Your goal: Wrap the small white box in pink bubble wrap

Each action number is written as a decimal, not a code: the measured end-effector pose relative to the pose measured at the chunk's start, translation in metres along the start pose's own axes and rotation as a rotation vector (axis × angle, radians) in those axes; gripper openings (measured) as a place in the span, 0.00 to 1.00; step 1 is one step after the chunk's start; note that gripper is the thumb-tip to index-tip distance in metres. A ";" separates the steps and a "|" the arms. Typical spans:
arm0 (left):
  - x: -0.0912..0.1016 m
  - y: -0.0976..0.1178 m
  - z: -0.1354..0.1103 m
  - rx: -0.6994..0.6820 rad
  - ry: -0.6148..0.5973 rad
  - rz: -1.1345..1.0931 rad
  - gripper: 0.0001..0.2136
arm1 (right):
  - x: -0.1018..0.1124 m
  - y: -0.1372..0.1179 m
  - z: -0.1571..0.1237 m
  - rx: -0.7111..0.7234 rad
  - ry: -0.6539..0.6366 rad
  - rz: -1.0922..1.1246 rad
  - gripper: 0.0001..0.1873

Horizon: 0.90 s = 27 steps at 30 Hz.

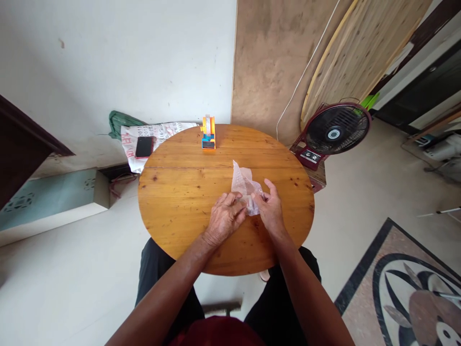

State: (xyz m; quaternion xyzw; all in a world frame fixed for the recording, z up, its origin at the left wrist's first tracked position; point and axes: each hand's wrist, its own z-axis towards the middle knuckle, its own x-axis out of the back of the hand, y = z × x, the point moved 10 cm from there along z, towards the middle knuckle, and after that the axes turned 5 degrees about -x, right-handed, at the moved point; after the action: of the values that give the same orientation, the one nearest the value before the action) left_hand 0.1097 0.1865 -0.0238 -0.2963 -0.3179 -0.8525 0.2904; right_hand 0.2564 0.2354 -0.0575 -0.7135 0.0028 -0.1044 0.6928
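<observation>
A crumpled sheet of pinkish, see-through bubble wrap [244, 181] lies on the round wooden table [173, 192], its upper corner pointing away from me. My left hand [226, 214] has its fingers curled on the near left edge of the wrap, pinching it. From the other side, my right hand [271, 207] grips the wrap between thumb and fingers, with the index finger lifted off. Whether something is wrapped inside the folds I cannot tell. Farther back on the table stands an orange and blue tape dispenser [208, 133].
A dark red electric fan [333, 133] stands just right of the table. Left of the table, a phone [144, 147] rests on a white printed sack [169, 129]. A white wall [144, 57] and a wooden panel [270, 62] close off the back.
</observation>
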 end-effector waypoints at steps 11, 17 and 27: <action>-0.006 0.002 0.003 -0.003 -0.073 -0.025 0.11 | -0.008 -0.038 -0.019 0.201 0.010 -0.473 0.30; -0.004 -0.008 0.002 0.110 0.016 -0.283 0.08 | -0.015 -0.041 -0.040 0.235 -0.157 -0.454 0.25; 0.002 -0.025 0.012 0.488 -0.051 -0.403 0.04 | -0.033 -0.040 -0.056 0.336 -0.135 -0.691 0.33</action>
State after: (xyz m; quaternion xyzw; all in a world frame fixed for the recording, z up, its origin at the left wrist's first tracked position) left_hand 0.0954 0.2102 -0.0236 -0.1701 -0.5725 -0.7838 0.1701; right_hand 0.2103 0.1860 -0.0222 -0.5543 -0.3002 -0.2834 0.7227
